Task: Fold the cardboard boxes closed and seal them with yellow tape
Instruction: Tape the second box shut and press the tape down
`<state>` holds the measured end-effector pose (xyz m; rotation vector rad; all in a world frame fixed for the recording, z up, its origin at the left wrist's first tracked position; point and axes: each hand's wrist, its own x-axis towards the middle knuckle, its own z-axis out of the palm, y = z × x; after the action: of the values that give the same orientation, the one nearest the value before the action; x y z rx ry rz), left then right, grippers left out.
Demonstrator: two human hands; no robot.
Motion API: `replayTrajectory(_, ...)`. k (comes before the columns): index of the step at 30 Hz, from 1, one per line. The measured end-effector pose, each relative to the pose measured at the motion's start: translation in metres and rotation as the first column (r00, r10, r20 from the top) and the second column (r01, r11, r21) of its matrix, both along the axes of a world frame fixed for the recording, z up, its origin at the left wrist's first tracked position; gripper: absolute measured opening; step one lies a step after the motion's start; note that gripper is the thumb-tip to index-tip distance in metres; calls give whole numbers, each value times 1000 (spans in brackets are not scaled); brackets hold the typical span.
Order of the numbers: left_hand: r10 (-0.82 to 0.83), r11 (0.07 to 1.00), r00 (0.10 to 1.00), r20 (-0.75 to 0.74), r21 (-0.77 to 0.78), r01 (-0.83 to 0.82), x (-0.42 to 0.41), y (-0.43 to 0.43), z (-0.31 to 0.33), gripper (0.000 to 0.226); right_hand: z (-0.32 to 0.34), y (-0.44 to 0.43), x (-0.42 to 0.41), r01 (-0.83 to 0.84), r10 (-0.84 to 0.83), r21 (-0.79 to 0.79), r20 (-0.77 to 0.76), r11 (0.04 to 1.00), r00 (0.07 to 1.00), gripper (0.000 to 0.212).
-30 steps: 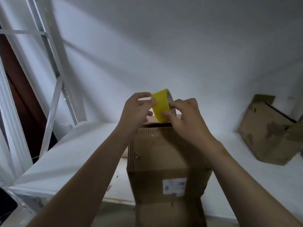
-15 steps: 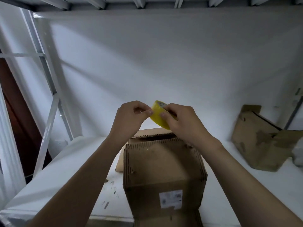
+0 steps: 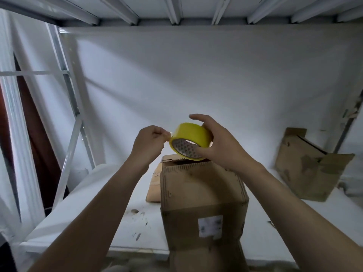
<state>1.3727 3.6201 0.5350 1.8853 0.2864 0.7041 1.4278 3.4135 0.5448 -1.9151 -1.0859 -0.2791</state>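
Observation:
A brown cardboard box (image 3: 202, 195) with a white label stands on the white shelf in front of me, its top flaps folded down. Above its far edge my right hand (image 3: 222, 146) holds a roll of yellow tape (image 3: 191, 137), thumb under the roll and fingers over it. My left hand (image 3: 150, 143) pinches the loose end of the tape at the roll's left side. Only a short bit of tape shows between the fingers and the roll.
A second, worn cardboard box (image 3: 308, 169) leans at the right of the white shelf (image 3: 110, 216). A flat piece of cardboard (image 3: 154, 185) lies behind the near box. White rack posts (image 3: 72, 107) stand at the left, shelf beams overhead.
The roll has turned so its open core faces me, and both hands have risen a little above the box. My left fingers have closed on the tape end. The view tilted upward.

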Motion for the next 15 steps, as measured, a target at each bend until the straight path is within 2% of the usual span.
replayTrajectory(4, 20, 996, 997, -68, -82, -25, 21, -6, -20, 9, -7, 1, 41, 3, -1, -66, 25, 998, 1000, 63)
replayTrajectory(10, 79, 987, 987, -139, -130, -97, 59, -18, -64, 11, -35, 8, 98, -16, 8, -201, -39, 979, 999, 56)
replayTrajectory(15, 63, 968, 972, -226, -222, -114, 75, -19, -108, 5, -80, 4, 118, -41, 16, -215, -118, 976, 993, 57)
